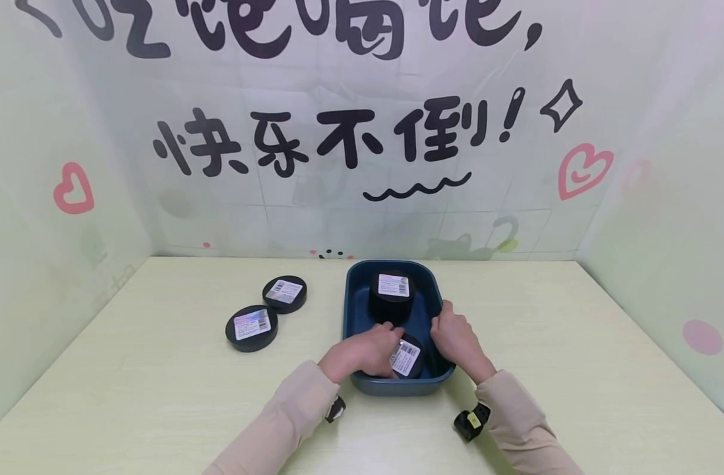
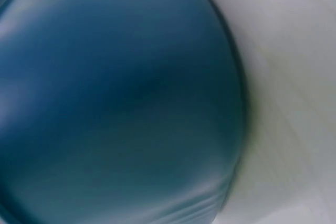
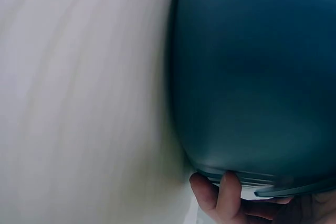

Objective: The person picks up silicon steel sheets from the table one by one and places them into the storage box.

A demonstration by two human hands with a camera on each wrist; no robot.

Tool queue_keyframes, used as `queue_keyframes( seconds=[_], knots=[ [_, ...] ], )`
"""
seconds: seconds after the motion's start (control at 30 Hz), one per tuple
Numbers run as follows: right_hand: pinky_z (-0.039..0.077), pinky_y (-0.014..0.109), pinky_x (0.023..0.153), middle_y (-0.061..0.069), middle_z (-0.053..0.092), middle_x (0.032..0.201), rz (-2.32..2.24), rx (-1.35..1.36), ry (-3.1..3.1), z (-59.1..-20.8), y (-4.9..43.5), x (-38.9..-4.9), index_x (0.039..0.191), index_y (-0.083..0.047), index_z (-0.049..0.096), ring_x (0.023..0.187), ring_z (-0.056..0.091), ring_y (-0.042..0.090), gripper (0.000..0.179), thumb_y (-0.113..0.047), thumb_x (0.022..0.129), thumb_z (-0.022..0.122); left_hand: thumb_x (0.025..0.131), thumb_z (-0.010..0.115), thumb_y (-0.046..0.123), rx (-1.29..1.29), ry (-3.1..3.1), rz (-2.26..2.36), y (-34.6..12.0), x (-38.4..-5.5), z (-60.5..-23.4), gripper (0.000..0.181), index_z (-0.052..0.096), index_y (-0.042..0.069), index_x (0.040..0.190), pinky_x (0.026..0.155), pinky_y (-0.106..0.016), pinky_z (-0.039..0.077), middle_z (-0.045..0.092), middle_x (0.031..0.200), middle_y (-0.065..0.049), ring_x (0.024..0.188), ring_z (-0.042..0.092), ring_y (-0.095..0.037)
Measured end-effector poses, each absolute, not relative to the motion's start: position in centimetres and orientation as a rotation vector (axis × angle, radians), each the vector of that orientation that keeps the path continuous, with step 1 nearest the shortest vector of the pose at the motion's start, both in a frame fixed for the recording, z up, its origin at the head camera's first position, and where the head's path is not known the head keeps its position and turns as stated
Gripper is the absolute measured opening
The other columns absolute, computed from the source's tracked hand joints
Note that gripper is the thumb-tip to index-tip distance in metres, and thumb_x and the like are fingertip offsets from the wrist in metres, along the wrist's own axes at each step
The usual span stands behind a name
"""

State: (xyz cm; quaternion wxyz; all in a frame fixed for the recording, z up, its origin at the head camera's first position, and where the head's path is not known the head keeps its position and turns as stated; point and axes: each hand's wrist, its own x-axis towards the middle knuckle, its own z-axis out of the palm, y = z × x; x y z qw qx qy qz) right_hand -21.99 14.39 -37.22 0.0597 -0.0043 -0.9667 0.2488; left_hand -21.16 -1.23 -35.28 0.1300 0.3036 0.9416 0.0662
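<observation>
A dark blue bin with rounded corners stands on the table. My left hand reaches into its near end and holds a round black tin with a white label. Farther back in the bin rises a taller black cylinder, maybe stacked tins, with a label on top. At the bin's right side my right hand grips the rim; its fingers show there in the right wrist view. Only the bin's outer wall and table appear in the left wrist view, the hand being out of sight.
Two flat round black tins, one nearer and one farther, lie on the pale table left of the bin. Behind the table hangs a printed backdrop, with side panels left and right.
</observation>
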Motion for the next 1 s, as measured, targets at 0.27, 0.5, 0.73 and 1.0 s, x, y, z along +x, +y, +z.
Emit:
queue_keyframes(
  seconds=[0.27, 0.5, 0.73, 1.0],
  knots=[
    [0.045, 0.049, 0.059, 0.034, 0.056, 0.085, 0.755, -0.013, -2.924, -37.2, 14.4, -22.0, 0.113, 0.011, 0.04, 0.073, 0.058, 0.042, 0.034, -0.01, 0.087, 0.038, 0.07, 0.075, 0.028, 0.879, 2.74, 0.214, -1.3, -21.0, -35.3, 0.07, 0.043, 0.002, 0.127, 0.086, -0.029, 0.041, 0.05, 0.109, -0.011, 0.095, 0.047, -0.018],
    [0.044, 0.049, 0.059, 0.034, 0.056, 0.085, 0.759, -0.024, -2.928, -37.1, 14.4, -22.0, 0.112, 0.009, 0.041, 0.073, 0.058, 0.042, 0.032, -0.01, 0.087, 0.038, 0.07, 0.074, 0.031, 0.882, 2.74, 0.236, -1.9, -21.1, -34.8, 0.067, 0.046, 0.004, 0.125, 0.082, -0.027, 0.042, 0.051, 0.108, -0.008, 0.092, 0.047, -0.015],
    [0.044, 0.049, 0.058, 0.033, 0.056, 0.084, 0.766, -0.027, -2.924, -37.2, 14.5, -22.0, 0.111, 0.009, 0.041, 0.073, 0.057, 0.042, 0.031, -0.01, 0.086, 0.037, 0.076, 0.069, 0.029, 0.952, 2.76, 0.425, -3.0, -21.3, -33.6, 0.055, 0.051, 0.002, 0.12, 0.087, -0.03, 0.041, 0.053, 0.113, -0.011, 0.096, 0.047, -0.019],
    [0.043, 0.049, 0.056, 0.034, 0.056, 0.081, 0.758, -0.017, -2.914, -37.3, 14.5, -22.0, 0.109, 0.008, 0.041, 0.071, 0.058, 0.043, 0.029, -0.009, 0.085, 0.037, 0.079, 0.065, 0.015, 1.141, 2.86, 0.82, -5.0, -21.9, -32.6, 0.037, 0.055, -0.005, 0.109, 0.086, -0.036, 0.041, 0.057, 0.105, -0.017, 0.096, 0.053, -0.024]
  ],
)
